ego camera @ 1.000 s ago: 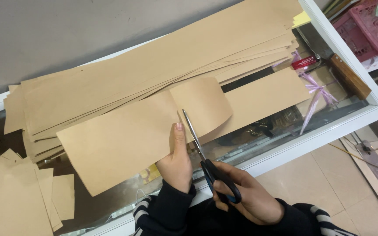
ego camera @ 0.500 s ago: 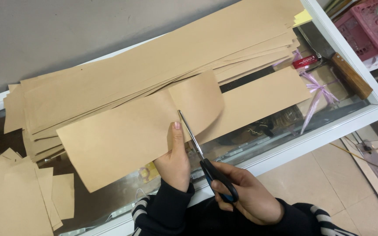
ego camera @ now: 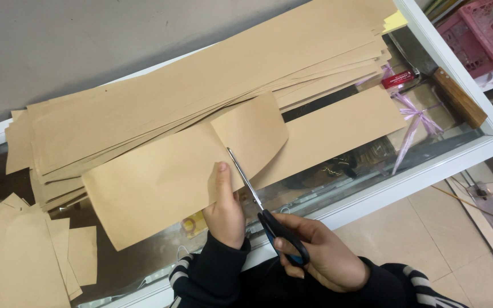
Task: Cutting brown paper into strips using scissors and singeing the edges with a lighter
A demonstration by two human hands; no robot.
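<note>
Brown kraft strip [ego camera: 155, 188] lies slantwise on the glass counter [ego camera: 457, 157], partly cut across. The left hand [ego camera: 223, 208] lies flat on it just left of the cut line, fingers together, thumb up along the edge; that pins the sheet so it can't slide or buckle under the blades. The right hand [ego camera: 320, 256] grips the scissors [ego camera: 258, 199], fingers closed through the dark handles w/ blue inside, blades open and tips pointing up the strip away from the person. Right of the blades the freed end curls up, prob. because nothing weighs it down there.

Behind, a big stack [ego camera: 201, 97] of long same-colour strips fans out toward the wall, within reach for the next sheet. Bottom left sits a pile of small cut pieces [ego camera: 24, 256], apart from the long stock so the two don't mix.

Far right on the counter: a red lighter-like item [ego camera: 399, 79], a wood-handled tool [ego camera: 459, 105], purple ribbon [ego camera: 413, 114], yellow paper [ego camera: 396, 21] peeking from the stack end. A pink crate [ego camera: 486, 34] stands on the floor beyond. Tiled floor below the white counter frame.
</note>
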